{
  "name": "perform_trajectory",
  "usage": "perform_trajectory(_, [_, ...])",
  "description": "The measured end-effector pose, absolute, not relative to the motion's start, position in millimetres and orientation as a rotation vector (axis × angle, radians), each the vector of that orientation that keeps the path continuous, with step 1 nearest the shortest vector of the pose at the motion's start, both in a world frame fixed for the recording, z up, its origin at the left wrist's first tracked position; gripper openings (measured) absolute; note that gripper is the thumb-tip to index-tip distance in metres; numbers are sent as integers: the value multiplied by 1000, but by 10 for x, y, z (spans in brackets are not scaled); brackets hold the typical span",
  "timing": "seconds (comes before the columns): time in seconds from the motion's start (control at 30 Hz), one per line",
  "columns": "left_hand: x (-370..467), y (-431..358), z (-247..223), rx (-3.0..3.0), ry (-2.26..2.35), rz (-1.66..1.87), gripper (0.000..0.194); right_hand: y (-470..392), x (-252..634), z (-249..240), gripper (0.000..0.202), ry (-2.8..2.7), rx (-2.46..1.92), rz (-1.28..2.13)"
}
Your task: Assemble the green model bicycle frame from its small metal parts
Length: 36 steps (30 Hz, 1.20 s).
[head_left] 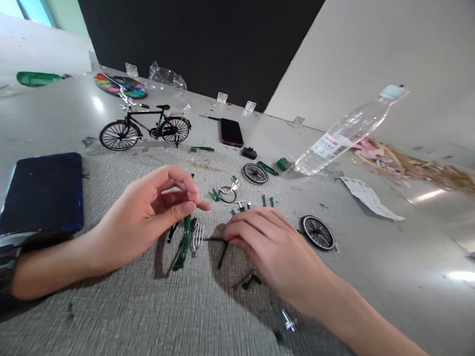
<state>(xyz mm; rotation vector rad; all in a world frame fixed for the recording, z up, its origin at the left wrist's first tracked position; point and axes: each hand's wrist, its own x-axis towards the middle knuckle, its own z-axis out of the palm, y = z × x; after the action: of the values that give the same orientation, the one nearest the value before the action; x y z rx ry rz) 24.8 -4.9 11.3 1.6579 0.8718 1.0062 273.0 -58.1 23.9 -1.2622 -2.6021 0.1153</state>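
Observation:
My left hand is closed, thumb against fingers, at the top end of a curved green mudguard of a model bicycle. Beside the mudguard is a small silver rack. To the right, my right hand is low over the mat, its fingers closed around a thin dark rod-like part, probably of the bicycle frame; its far end is hidden. Small green and silver parts lie beyond the hands, near a spoked wheel. Another wheel lies right of my right hand.
A finished black model bicycle stands at the back left. A dark blue tablet-like slab lies at left, a phone at the back. A clear plastic bottle leans at right near a paper sheet.

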Motion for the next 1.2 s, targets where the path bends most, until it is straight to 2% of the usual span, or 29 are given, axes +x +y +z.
perform_trajectory(0.27, [230,-28,166,1848,977,906,17,-619,2604,273,20,-2598,-1152,158])
perform_trajectory(0.37, [228,-21,158,1886,924,933,18,-625,2581,278,26,-2645,-1112,194])
perform_trajectory(0.53, [215,-24,136,1948,1014,1005,18,-622,2589,279,25,-2626,-1135,190])
perform_trajectory(0.73, [217,-26,122,1932,1039,1059,16,-648,2518,278,43,-2663,-1072,92])
perform_trajectory(0.97, [247,-7,144,1866,980,985,14,-635,2483,218,11,-2578,-1100,82])
perform_trajectory(1.2, [278,-7,151,1852,972,899,15,-602,2433,169,13,-2502,-1085,-76])
